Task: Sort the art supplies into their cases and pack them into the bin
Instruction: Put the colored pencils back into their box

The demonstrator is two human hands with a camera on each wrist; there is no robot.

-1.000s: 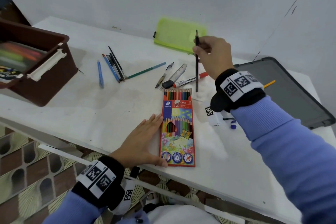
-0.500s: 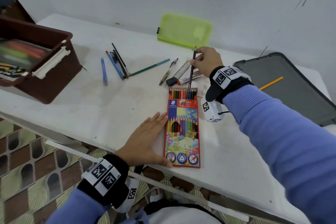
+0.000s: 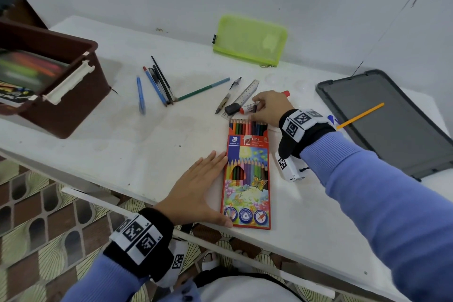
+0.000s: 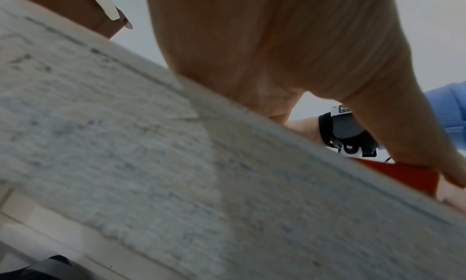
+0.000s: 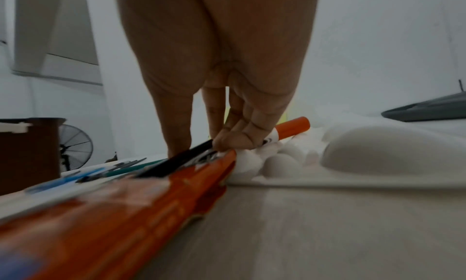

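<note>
Right hand [image 3: 270, 106] at the far end of the pencil box [image 3: 246, 174], grip closed in a pinch on the end of a black pencil [image 5: 176, 161], fingertips [image 5: 228, 140] curled round it; pencil mostly inside the box's open far end, among the other coloured pencils. Left hand [image 3: 196, 193] flat on the surface [image 3: 122, 144], fingers straight, thumb against the box's near left corner, holding nothing, steadying the box's left edge.

Just beyond the right hand: a marker [image 3: 241, 108] with black cap and red tail, a clear ruler [image 3: 245, 95] and a pen [image 3: 228, 97], lying close together. Further left, a teal pencil [image 3: 203, 89], then a loose bunch of pens and pencils [image 3: 158, 81] and a single blue pen [image 3: 141, 94].

Brown bin [image 3: 56, 86] at the far left, open, with coloured items inside, blurred. Green mesh pouch [image 3: 250, 40] by the far wall. Dark grey lid [image 3: 389, 120] on the right, an orange pencil [image 3: 360, 115] lying across it. White palette [image 5: 365, 150] just right of the box.
</note>
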